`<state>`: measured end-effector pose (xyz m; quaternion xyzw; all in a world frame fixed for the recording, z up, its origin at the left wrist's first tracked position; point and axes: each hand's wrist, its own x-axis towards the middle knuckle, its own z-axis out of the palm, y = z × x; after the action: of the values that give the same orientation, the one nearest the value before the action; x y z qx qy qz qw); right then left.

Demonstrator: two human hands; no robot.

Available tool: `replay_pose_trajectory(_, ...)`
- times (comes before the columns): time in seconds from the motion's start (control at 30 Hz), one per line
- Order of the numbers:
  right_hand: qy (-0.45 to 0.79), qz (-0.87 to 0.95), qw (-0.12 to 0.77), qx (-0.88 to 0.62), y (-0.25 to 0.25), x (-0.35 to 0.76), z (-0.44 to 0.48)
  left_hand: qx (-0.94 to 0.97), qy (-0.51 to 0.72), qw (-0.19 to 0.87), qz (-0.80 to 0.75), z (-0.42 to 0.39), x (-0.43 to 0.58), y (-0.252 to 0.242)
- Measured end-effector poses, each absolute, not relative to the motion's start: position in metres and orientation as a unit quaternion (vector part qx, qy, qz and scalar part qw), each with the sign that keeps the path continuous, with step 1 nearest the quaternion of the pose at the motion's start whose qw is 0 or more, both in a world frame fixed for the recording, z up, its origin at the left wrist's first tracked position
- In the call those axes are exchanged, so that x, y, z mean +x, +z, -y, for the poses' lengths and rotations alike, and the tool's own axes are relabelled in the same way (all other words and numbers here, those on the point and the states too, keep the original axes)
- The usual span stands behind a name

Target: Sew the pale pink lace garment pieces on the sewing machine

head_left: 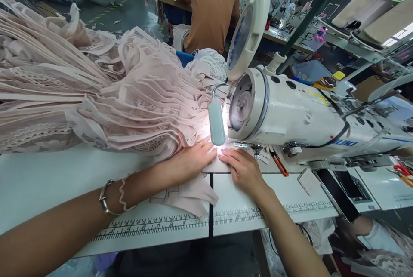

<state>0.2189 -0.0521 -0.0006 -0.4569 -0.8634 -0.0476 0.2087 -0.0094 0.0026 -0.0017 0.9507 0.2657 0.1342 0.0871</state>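
My left hand lies by the needle area of the white sewing machine, its fingers closed on a pale pink garment piece. Part of that cloth hangs down over the table's ruler marks. Just right of it, my right hand has its bent fingers pressed together at the same cloth, under the bright light. Glare and the small green lamp hide the needle and the fabric edge there. Beside my left arm rises a large heap of pale pink lace-trimmed garments.
An orange cutter lies right of my right hand. Further right are a phone and red-handled scissors. An oil bottle stands behind the machine. A co-worker in a brown shirt sits ahead. A ruler strip edges the table.
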Motion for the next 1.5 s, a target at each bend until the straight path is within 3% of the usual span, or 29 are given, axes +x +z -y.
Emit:
replay_pose_trajectory(0.27, -0.054, 0.840, 0.140, -0.521, -0.010, 0.219, 0.051, 0.942, 0.127, 0.116, -0.289, -0.008, -0.005, 0.002)
replay_pose_trajectory(0.8, -0.091, 0.856, 0.119, -0.495, -0.017, 0.220, 0.044, 0.900, 0.099, 0.119, -0.408, -0.004, 0.007, 0.011)
replay_pose_trajectory(1.13, -0.030, 0.839, 0.108, -0.533, -0.009, 0.222, 0.039, 0.942, 0.134, -0.117, -0.285, 0.001, 0.008, -0.003)
replay_pose_trajectory(1.27, -0.090, 0.822, 0.091, -0.556, -0.011, 0.219, 0.031, 0.932, 0.116, -0.147, -0.311, 0.006, 0.010, -0.001)
replay_pose_trajectory(1.37, -0.120, 0.804, 0.096, -0.574, -0.014, 0.220, 0.028, 0.930, 0.120, -0.105, -0.330, -0.004, 0.011, 0.003)
replay_pose_trajectory(1.5, -0.082, 0.821, 0.099, -0.557, -0.013, 0.222, 0.033, 0.932, 0.158, 0.058, -0.320, -0.025, 0.009, 0.005)
